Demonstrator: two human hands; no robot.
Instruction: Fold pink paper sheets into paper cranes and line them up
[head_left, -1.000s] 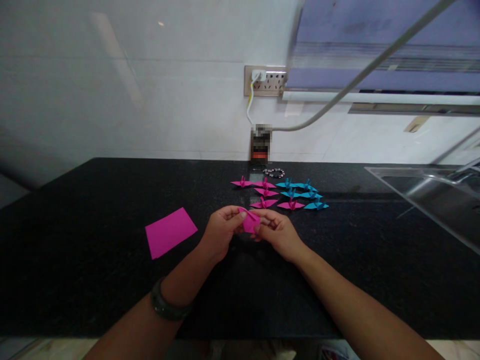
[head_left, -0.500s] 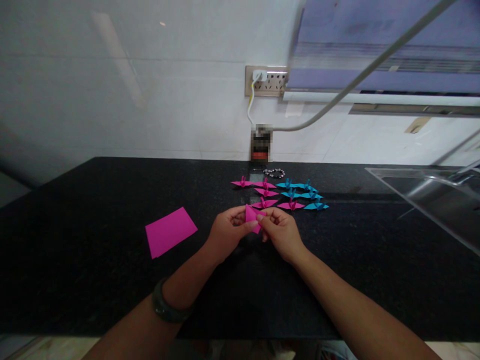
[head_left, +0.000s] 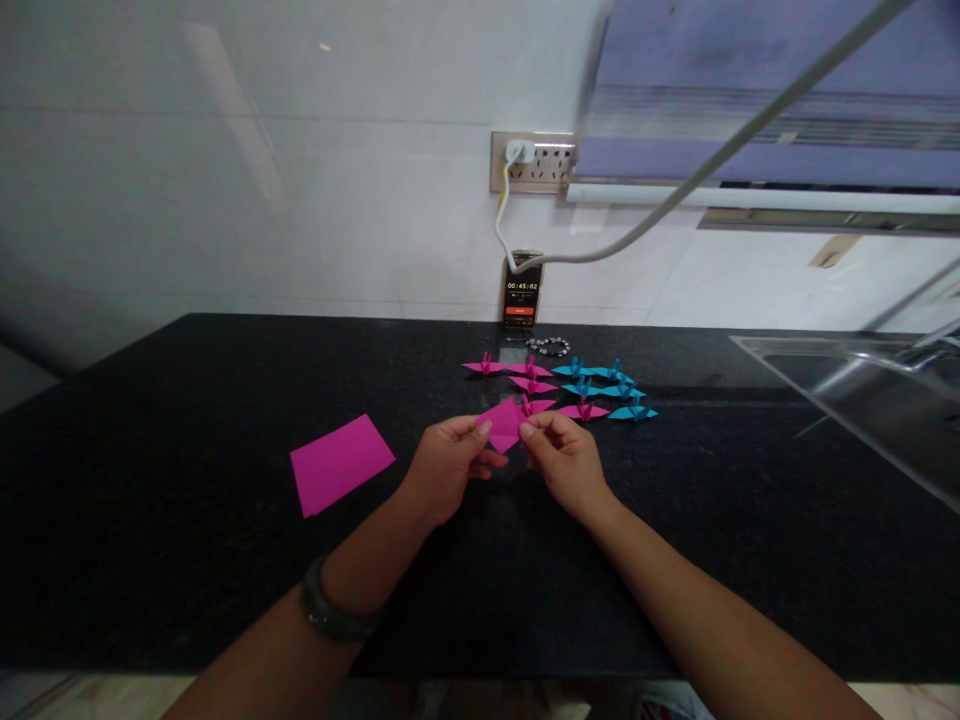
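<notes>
Between my two hands is a small folded piece of pink paper [head_left: 504,424], held up above the dark counter. My left hand [head_left: 448,462] pinches its left corner between thumb and fingers. At the right corner, the thumb and forefinger of my right hand [head_left: 564,456] grip the paper. Just behind it stand several pink paper cranes [head_left: 582,411] in short rows, one partly hidden by the held paper. Several blue paper cranes [head_left: 636,411] continue those rows to the right. A stack of pink paper sheets [head_left: 342,465] lies to the left of my left hand.
A phone [head_left: 522,290] showing a timer leans against the wall behind the cranes, with a beaded loop [head_left: 549,347] near its foot. A white cable [head_left: 622,245] hangs before the wall from a socket [head_left: 532,162]. A metal sink [head_left: 862,400] is set in the counter [head_left: 187,590] at right.
The pink paper has been opened out wider between my hands. My left hand has shifted slightly left, its grip now at the paper's left corner. The cranes and sheet stack stay put.
</notes>
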